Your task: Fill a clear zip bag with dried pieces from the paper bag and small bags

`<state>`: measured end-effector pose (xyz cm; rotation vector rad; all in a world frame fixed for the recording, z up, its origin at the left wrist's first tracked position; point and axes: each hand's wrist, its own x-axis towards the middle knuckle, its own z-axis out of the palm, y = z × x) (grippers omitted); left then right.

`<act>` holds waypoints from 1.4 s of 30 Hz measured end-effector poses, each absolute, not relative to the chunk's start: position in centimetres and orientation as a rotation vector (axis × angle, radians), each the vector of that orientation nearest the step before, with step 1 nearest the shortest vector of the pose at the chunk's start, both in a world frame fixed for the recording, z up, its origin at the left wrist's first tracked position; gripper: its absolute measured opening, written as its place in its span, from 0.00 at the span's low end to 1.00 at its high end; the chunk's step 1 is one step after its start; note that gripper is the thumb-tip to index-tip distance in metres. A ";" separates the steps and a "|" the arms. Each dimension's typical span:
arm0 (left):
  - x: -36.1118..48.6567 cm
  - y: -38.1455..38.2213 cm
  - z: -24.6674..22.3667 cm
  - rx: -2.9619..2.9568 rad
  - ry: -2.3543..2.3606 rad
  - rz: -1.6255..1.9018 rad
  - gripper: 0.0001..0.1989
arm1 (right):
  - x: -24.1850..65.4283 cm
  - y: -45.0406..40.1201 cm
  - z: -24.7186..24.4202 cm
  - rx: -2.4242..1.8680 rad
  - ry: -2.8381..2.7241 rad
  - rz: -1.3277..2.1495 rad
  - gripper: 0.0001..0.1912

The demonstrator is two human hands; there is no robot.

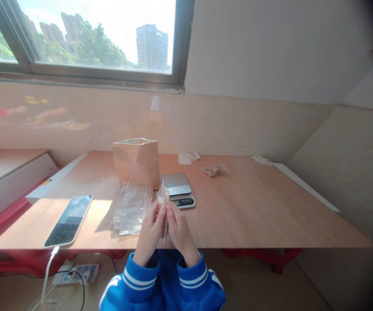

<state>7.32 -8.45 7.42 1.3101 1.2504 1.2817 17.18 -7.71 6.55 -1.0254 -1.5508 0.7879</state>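
- At the near edge of the tabletop, the left hand and the right hand are pressed close together, both closed in a pinch on a small clear bag held upright between them.
- The fingertips of both hands meet along the lower part of the bag; its top, with a thin red strip running down it, sticks up above them. Something pale seems to be inside, too small to tell what.
- Judging from the grip, the step in hand looks like working the bag's mouth, either pressing it shut or pulling it apart; which one I cannot tell.
- A next move would call for a steady pinch and an even run of the fingers along the red strip, keeping the bag upright so nothing falls out.
- Just beyond the hands sits a small digital scale, its platform bare.
- Just left of the hands and touching the tabletop lies a pile of clear plastic bags.
- Beyond that pile, farther from the hands, stands a brown paper bag, upright with its mouth open.
- Well to the left of the hands lies a phone, screen up, with a white cable hanging from its near end.
- Far beyond the hands to the right, crumpled paper scraps lie by the back wall.
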 end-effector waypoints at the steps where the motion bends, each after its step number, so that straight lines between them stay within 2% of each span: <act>1: 7.3 -8.4 7.4 1.315 1.245 1.267 0.17 | 17.3 -7.7 6.5 -1.018 -1.565 0.797 0.15; 10: 7.1 -7.8 6.9 1.380 1.276 1.356 0.16 | 17.8 -7.7 6.6 -0.999 -1.661 0.753 0.13; 15: 6.4 -7.8 6.8 1.279 1.233 1.187 0.20 | 17.9 -7.5 6.2 -1.046 -1.669 0.799 0.11; 20: 6.5 -8.1 7.3 1.344 1.219 1.165 0.19 | 17.7 -7.3 6.1 -1.076 -1.647 0.807 0.13; 25: 6.6 -8.0 7.0 1.394 1.217 1.204 0.17 | 18.0 -7.1 5.7 -1.158 -1.646 0.708 0.14; 30: 3.4 -7.8 7.1 1.347 1.496 1.449 0.18 | 21.1 -6.6 4.7 -1.291 -1.444 0.573 0.16; 32: 2.4 -7.8 7.2 1.422 1.472 1.391 0.19 | 22.1 -6.6 4.5 -1.287 -1.391 0.555 0.16; 38: 3.0 -7.9 6.8 1.287 1.427 1.370 0.19 | 21.2 -7.4 6.2 -1.118 -1.209 0.744 0.16; 42: 2.3 -7.7 6.7 1.221 1.384 1.299 0.21 | 20.6 -8.9 8.8 -0.917 -0.871 0.933 0.16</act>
